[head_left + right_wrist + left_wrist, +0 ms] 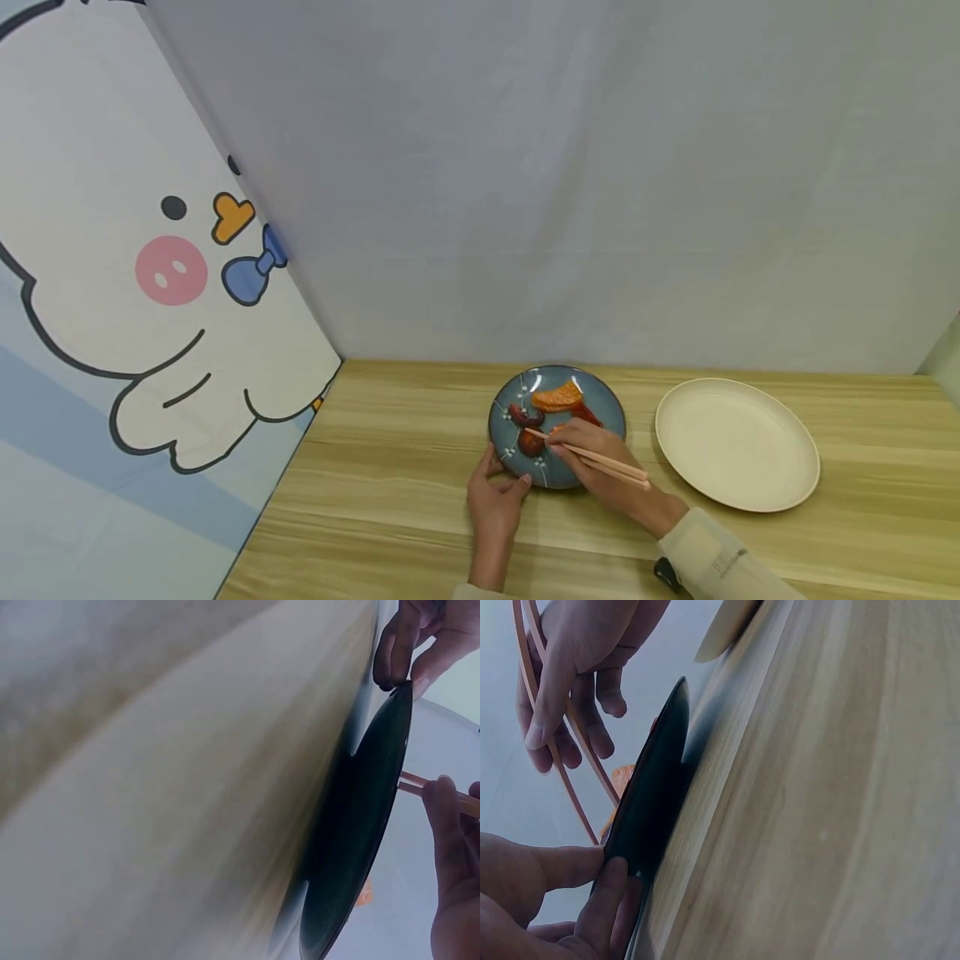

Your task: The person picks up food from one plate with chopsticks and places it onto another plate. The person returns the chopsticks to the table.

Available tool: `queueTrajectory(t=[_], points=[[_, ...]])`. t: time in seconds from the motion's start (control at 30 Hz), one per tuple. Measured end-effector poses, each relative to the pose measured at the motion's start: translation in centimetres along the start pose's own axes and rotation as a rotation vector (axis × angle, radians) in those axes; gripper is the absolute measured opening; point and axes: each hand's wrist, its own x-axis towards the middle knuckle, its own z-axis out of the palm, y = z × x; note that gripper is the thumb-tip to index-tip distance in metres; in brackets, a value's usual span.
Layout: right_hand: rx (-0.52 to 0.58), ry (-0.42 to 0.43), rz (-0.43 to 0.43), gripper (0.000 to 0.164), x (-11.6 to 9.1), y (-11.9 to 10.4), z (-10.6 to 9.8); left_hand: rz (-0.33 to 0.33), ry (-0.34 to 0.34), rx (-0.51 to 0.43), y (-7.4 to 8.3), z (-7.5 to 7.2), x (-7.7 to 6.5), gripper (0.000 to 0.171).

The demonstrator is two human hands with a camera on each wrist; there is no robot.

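Observation:
A round blue plate [551, 477] with a white blossom pattern holds several pieces of food. My left hand [497, 502] grips its near-left rim between thumb and fingers, as the left wrist view also shows. In my right hand [603, 471] is a pair of light wooden chopsticks [618, 469], held over the plate. Their tips reach a round reddish-brown piece [531, 442]; whether they pinch it I cannot tell. Behind it lie a dark red curled piece [517, 414] and an orange slice like salmon [557, 397]. A red piece [586, 412] is partly hidden by the right hand.
An off-white plate [738, 442] with nothing on it stands to the right on the wooden table [375, 467]. A grey cloth [562, 183] hangs behind the table. At the left is a panel with a cartoon figure [97, 292]. A small black object [664, 573] shows beside the right sleeve.

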Motion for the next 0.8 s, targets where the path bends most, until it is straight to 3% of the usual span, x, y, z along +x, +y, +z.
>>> queueTrajectory(t=[0.4,0.67,0.8], points=[[-0.042,-0.005,-0.057,0.024,0.8,-0.1,0.3,0.004,0.0,0.0,0.0,-0.1,-0.1,0.076],[-0.029,0.017,-0.094,0.013,1.2,0.3,1.0,-0.009,-0.018,0.014,-0.1,-0.2,0.0,0.077],[-0.009,0.05,-0.069,0.015,1.4,0.4,1.3,-0.012,-0.013,0.007,-0.1,-0.1,0.1,0.077]])
